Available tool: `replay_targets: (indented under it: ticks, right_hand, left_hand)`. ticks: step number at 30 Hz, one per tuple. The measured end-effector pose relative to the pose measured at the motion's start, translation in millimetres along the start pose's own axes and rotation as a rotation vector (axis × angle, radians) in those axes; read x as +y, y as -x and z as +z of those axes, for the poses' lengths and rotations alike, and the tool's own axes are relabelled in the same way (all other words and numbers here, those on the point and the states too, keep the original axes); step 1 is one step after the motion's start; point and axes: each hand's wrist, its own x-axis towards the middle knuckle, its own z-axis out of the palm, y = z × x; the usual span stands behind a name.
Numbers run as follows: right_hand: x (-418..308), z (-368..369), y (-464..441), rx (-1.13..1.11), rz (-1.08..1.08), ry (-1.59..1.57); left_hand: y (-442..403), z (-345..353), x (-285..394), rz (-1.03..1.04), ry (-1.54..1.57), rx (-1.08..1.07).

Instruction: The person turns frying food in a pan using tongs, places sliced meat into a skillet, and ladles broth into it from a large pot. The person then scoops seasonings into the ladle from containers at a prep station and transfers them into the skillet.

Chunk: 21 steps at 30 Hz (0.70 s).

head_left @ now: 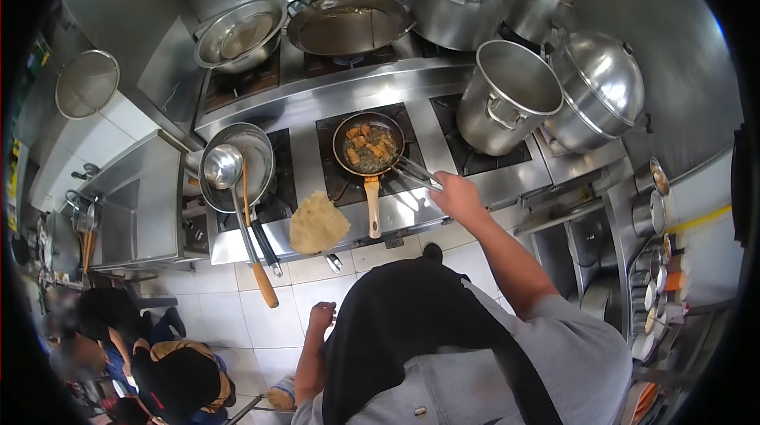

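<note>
In the head view, my right hand (461, 202) is closed around metal tongs (418, 175), whose tips reach the right edge of a small dark frying pan (339, 156). Browned food pieces (380, 148) sit in bubbling oil in that pan. Its light wooden handle (373, 207) points toward me. My left hand (322, 316) hangs low over the tiled floor, away from the stove, with its fingers curled and nothing visible in them. A crumpled tan cloth or similar lump (318, 223) lies at the stove's front edge, left of the pan handle.
Left of the pan, a wok (267, 140) holds a ladle (222, 166) with its handle overhanging the front. Large pots (507, 96) stand right; a wide pan (348, 25) and a bowl (214, 49) sit behind. A person (178, 377) is at lower left.
</note>
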Motion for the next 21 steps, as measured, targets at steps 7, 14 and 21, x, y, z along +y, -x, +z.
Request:
replay_targets:
  ticks: [7, 14, 21]
  right_hand:
    - [-10, -2, -62, -0.013, -0.083, 0.103]
    - [-40, 23, -146, -0.028, -0.163, 0.246]
    - [-45, 7, -150, -0.089, -0.164, 0.423]
  left_hand:
    - [24, 11, 11, 0.034, -0.162, 0.035]
    - [65, 15, 42, -0.053, -0.482, -0.111]
    - [77, 44, 27, -0.285, -0.072, 0.011]
